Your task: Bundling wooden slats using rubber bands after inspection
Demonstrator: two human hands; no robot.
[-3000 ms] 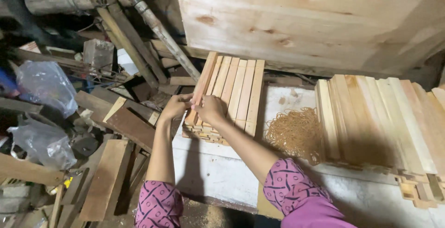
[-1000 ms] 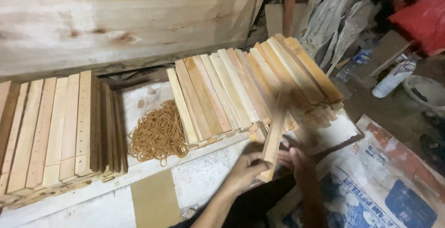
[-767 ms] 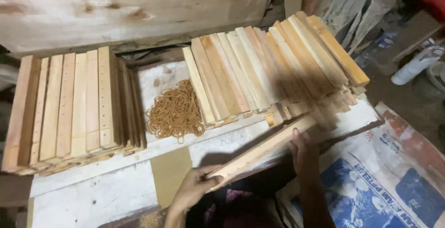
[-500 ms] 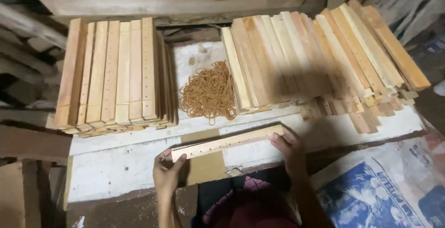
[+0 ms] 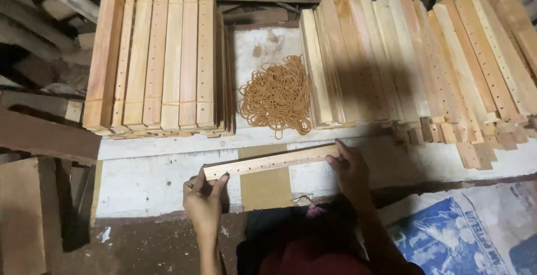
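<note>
Head view: both hands hold one wooden slat (image 5: 272, 162) by its ends, crosswise over white board (image 5: 156, 174). Left hand (image 5: 204, 199) pinches slat's left end, thumb + fingers clamped on it. Right hand (image 5: 349, 168) grips right end, fingers wrapped over top. Slat has row of small holes, tilts slightly up twd right hand. Btwn the hands, just below slat: tan cardboard patch (image 5: 267, 188). Beyond slat, btwn hands: pile of rubber bands (image 5: 277, 97). Beyond left hand: bundled slat stack (image 5: 159, 59). Beyond right hand: looser slat stack (image 5: 414, 62), fanned. Blue-printed sack (image 5: 458, 230) near right forearm.
</note>
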